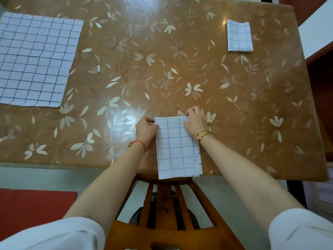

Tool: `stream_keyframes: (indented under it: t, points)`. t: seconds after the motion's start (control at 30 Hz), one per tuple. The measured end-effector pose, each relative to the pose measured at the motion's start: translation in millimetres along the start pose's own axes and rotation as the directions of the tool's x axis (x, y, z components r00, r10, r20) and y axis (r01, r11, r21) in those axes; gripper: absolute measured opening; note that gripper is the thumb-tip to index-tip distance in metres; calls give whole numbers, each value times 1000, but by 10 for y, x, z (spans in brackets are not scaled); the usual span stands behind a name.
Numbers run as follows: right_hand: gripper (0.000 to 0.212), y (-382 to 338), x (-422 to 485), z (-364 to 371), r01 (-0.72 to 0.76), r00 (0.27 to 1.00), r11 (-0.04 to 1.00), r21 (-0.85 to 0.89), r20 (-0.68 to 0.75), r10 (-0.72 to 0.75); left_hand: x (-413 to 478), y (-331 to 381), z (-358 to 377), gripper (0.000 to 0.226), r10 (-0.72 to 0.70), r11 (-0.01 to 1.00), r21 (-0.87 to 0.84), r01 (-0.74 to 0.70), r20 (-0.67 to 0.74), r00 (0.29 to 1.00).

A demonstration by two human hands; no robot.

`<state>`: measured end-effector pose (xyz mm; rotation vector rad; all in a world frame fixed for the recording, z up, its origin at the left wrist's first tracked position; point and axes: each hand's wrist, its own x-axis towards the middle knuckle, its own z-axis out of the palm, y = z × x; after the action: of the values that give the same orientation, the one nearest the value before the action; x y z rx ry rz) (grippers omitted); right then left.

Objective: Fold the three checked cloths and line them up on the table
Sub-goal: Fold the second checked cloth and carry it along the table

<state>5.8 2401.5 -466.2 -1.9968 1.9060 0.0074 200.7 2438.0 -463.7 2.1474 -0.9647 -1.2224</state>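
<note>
A white checked cloth (177, 150), folded into a long narrow strip, lies at the table's near edge, its near end hanging slightly over. My left hand (145, 129) pinches its far left corner. At the far right corner my right hand (195, 121) grips the cloth with curled fingers. A second checked cloth (239, 36) lies folded small at the far right of the table. The third checked cloth (34, 58) lies spread flat at the far left.
The table (162, 69) has a glossy brown cover with pale flowers. A wooden chair back (167, 204) stands against the near edge, under the cloth. A red surface (32, 206) lies low on the left. Dark wooden furniture (322, 74) stands to the right.
</note>
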Motion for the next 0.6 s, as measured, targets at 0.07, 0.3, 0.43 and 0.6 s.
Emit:
stream_keyframes:
  t: [0.07, 0.3, 0.43, 0.6]
  points:
    - [23, 30, 18, 5, 3, 1000, 1000, 3, 1, -3, 51, 44, 21, 20, -18, 1000, -17, 18, 7, 1000]
    - [22, 86, 52, 21, 40, 999, 996, 76, 17, -41, 114, 152, 57, 15, 14, 998, -56, -12, 52, 999]
    - [27, -24, 91, -34, 92, 993, 970, 224, 45, -105, 158, 251, 57, 17, 85, 995, -67, -79, 96, 992]
    - [20, -183, 209, -67, -7, 999, 885, 466, 50, -18, 235, 360, 16, 27, 150, 977, -167, -129, 121, 981]
